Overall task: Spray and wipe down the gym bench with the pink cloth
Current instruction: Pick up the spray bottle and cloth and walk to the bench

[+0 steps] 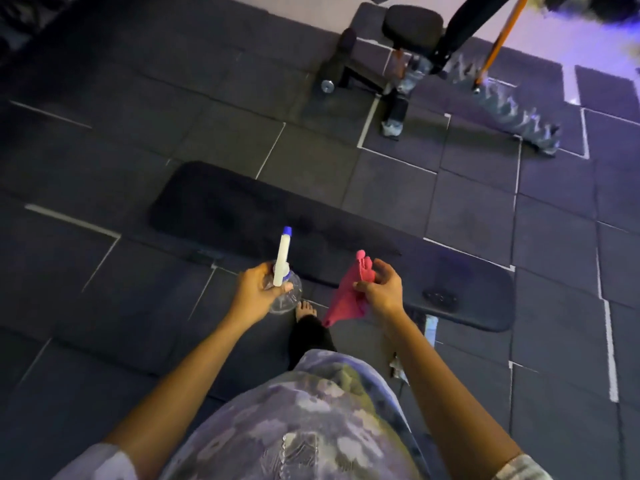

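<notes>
Over the gym bench (242,209), the left hand (256,294) gripped a spray bottle (281,261) — the right hand (381,289) pinched the pink cloth (346,301).

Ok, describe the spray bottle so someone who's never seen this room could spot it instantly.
Find the long black padded gym bench stretching across the dark tiled floor. Over its near edge, the left hand grips a clear plastic spray bottle. Its white trigger head with a blue nozzle tip sets it apart from the pink cloth in the right hand.
</notes>
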Available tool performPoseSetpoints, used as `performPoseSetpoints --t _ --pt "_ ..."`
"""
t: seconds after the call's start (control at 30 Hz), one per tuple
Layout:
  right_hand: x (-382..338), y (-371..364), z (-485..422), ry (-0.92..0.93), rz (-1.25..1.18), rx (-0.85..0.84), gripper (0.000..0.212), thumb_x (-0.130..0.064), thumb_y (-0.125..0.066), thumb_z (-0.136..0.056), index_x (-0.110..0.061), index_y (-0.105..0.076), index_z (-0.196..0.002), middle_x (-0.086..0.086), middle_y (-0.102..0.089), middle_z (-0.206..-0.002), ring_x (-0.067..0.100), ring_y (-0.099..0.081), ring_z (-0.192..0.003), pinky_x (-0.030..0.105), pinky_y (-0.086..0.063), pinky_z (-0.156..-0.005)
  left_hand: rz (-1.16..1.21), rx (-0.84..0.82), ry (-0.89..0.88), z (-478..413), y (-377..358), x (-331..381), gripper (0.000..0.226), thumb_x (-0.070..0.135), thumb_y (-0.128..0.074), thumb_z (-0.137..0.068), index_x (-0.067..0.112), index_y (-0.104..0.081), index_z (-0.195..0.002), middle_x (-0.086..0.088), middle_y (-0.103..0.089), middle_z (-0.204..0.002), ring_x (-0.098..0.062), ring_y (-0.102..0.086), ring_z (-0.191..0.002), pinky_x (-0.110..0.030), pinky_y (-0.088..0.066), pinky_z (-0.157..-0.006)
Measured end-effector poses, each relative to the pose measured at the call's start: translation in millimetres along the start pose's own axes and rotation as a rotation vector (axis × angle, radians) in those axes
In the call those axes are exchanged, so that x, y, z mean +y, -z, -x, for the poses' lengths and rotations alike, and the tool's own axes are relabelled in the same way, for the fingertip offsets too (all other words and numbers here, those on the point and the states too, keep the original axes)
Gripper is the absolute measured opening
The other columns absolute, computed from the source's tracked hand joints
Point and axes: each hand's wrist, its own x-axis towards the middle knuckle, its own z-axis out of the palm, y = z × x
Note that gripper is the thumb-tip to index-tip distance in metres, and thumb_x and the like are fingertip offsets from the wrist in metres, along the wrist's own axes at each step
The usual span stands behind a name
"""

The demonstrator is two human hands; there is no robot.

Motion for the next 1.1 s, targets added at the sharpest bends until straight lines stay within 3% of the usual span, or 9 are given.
performPoseSetpoints --t 0.13,0.23,0.37,0.47,0.53,0.67,0.87,0.97,1.1 --pt "-11.2 -27.5 -56.2 -0.03 0.103 -0.007 0.069 0.016 -0.074 -0.067 -0.005 -0.055 -0.13 0.012 -0.064 -0.122 0.028 -0.065 -0.103 0.045 -0.055 -0.092 -0.043 -0.007 0.034 -60.1 -0.2 2.2 0.036 0.006 -0.077 -0.078 0.01 -0.067 -0.112 -0.01 -0.073 -0.097 -0.026 -0.069 -0.094 -0.041 -0.054 -0.086" --pt "-27.6 -46.7 -91.5 -0.052 0.104 -0.065 0.063 0.019 -0.071 -0.068 -0.006 -0.058 -0.124 0.009 -0.064 -0.113 0.024 -0.064 -0.097 0.042 -0.056 -0.088 -0.092 -0.012 0.027 -97.9 -0.6 2.6 0.036 0.01 -0.078 -0.078 0.01 -0.068 -0.112 -0.008 -0.074 -0.093 -0.024 -0.069 -0.089 -0.037 -0.054 -0.08" --pt "-41.5 -60.3 -135.2 -0.029 0.15 -0.123 0.059 0.022 -0.069 -0.068 -0.007 -0.062 -0.119 0.011 -0.067 -0.106 0.02 -0.062 -0.089 0.036 -0.053 -0.081 -0.171 -0.004 -0.019 -134.0 4.3 2.4 0.033 0.011 -0.078 -0.078 0.011 -0.07 -0.11 -0.007 -0.072 -0.088 -0.017 -0.065 -0.077 -0.006 -0.043 -0.059" --pt "-35.2 -49.8 -153.4 -0.007 0.406 -0.037 0.063 0.011 -0.069 -0.074 -0.006 -0.055 -0.133 0.012 -0.066 -0.121 0.02 -0.063 -0.101 0.023 -0.045 -0.084 -0.187 -0.05 -0.047 -149.9 8.0 -1.5 0.034 0.011 -0.08 -0.076 0.012 -0.07 -0.108 -0.007 -0.072 -0.083 -0.022 -0.066 -0.076 -0.012 -0.044 -0.06" --pt "-25.8 -37.7 -152.6 -0.106 0.52 0.007 0.066 0.002 -0.071 -0.079 -0.004 -0.048 -0.14 0.014 -0.06 -0.134 0.026 -0.059 -0.119 0.026 -0.044 -0.092 -0.207 -0.096 -0.062 -156.3 10.7 -4.9 0.035 0.01 -0.079 -0.075 0.008 -0.07 -0.109 -0.008 -0.071 -0.082 -0.023 -0.065 -0.076 -0.016 -0.046 -0.062" --pt "-7.7 -24.9 -128.6 -0.158 0.565 0.002 0.051 -0.001 -0.072 -0.081 0.0 -0.057 -0.13 0.018 -0.065 -0.125 0.03 -0.063 -0.115 0.024 -0.044 -0.089 -0.251 -0.169 -0.075 -161.2 14.5 -3.8 0.035 0.008 -0.079 -0.076 0.008 -0.07 -0.11 -0.004 -0.068 -0.082 -0.016 -0.061 -0.075 -0.003 -0.041 -0.058" --pt "12.0 -14.8 -67.2 -0.152 0.482 0.085 0.044 0.001 -0.071 -0.078 0.0 -0.063 -0.121 0.017 -0.07 -0.116 0.028 -0.067 -0.106 0.029 -0.051 -0.092 -0.266 -0.273 -0.107 -164.4 6.0 5.7 0.043 0.013 -0.083 -0.072 0.009 -0.07 -0.112 -0.009 -0.074 -0.096 -0.022 -0.068 -0.09 -0.032 -0.054 -0.076" --pt "17.6 -5.0 -50.8 -0.124 0.402 0.163 0.041 0.003 -0.071 -0.075 -0.001 -0.066 -0.115 0.017 -0.072 -0.11 0.028 -0.069 -0.1 0.043 -0.055 -0.093 -0.265 -0.313 -0.139 -164.4 -7.8 18.0 0.042 0.013 -0.082 -0.072 0.008 -0.07 -0.112 -0.01 -0.074 -0.099 -0.02 -0.068 -0.089 -0.03 -0.053 -0.075" --pt "8.1 8.2 -41.8 -0.084 0.329 0.211 0.042 0.005 -0.07 -0.075 -0.003 -0.066 -0.116 0.015 -0.071 -0.111 0.027 -0.069 -0.099 0.041 -0.056 -0.092 -0.297 -0.323 -0.162 -164.5 -37.0 38.3 0.04 0.017 -0.088 -0.066 0.008 -0.073 -0.101 -0.006 -0.074 -0.09 -0.019 -0.069 -0.08 -0.033 -0.056 -0.071"
